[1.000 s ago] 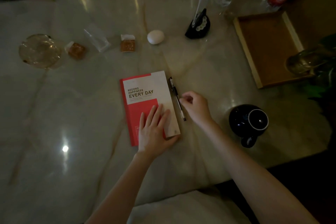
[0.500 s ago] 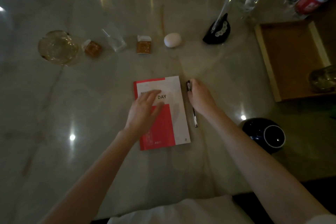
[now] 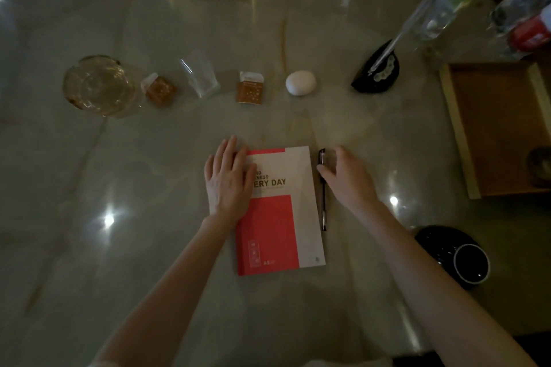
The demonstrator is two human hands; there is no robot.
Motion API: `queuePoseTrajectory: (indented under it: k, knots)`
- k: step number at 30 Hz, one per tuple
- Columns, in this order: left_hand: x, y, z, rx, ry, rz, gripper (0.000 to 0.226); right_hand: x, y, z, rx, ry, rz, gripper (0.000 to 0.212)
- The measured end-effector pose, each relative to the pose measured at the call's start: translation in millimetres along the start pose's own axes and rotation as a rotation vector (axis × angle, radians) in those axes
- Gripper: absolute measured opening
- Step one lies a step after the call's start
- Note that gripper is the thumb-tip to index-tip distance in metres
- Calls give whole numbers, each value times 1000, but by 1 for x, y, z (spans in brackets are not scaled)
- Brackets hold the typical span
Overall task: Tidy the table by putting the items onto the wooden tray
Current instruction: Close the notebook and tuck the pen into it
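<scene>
My left hand [image 3: 228,179] rests flat, fingers straight, on the notebook's [image 3: 283,217] left edge; my right hand [image 3: 347,180] curls over the pen [image 3: 323,205] just beside it.

The pale marble table [image 3: 149,247] shows faint brown veins and several bright light glints. At its far right corner stand a clear bottle [image 3: 453,0] and plastic bottles with red labels [image 3: 527,24]. Beyond the far edge all is dark.
</scene>
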State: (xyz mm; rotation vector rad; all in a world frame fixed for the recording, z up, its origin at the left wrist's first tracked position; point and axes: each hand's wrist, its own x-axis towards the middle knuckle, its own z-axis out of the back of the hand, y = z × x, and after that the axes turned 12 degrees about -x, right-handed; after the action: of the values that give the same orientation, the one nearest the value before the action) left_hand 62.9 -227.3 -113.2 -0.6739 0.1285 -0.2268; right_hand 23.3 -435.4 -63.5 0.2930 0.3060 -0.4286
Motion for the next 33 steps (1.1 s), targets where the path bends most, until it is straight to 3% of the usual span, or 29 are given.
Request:
queuePoseTrajectory:
  k: [5, 10, 12, 17, 20, 25, 33]
  knots:
    - [2, 1, -3, -24, -28, -6, 47, 6, 4, -1, -31, -4, 51, 33]
    - [1, 1, -1, -77, -53, -7, 45, 15, 4, 5, 109, 18, 18, 30]
    - [1, 2, -1, -109, -62, -6, 45, 20, 2, 13, 307, 6, -25, 29]
    - [0, 1, 1, -169, -88, -9, 43, 44, 11, 45, 1069, 4, -201, 18]
    - [0, 0, 1, -195, -116, -33, 39, 61, 34, 53, 1309, -12, -195, 15]
    - [1, 1, 3, -232, -140, -39, 32, 77, 80, 34, 1222, -138, -102, 24]
    - [2, 3, 1, -256, -136, -43, 37, 84, 109, 5, 900, 33, 31, 41]
